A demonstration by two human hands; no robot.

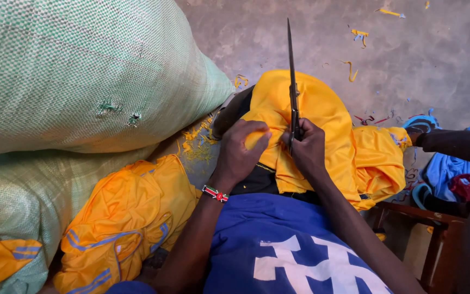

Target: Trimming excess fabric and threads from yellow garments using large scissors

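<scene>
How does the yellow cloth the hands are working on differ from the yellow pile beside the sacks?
The yellow cloth on the lap is plain, draped over the knee and pinched by the left hand, with the scissors in the right hand at its edge. The yellow pile has blue stripes, lies crumpled against the green sacks, and no hand touches it. Both are shiny yellow fabric.

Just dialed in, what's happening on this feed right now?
A person sits with yellow fabric draped over their lap. The left hand pinches a fold of it, while the right hand grips long scissors pointing away, at the cloth. More yellow garments lie beside green woven sacks, and scraps litter the concrete floor.
</scene>
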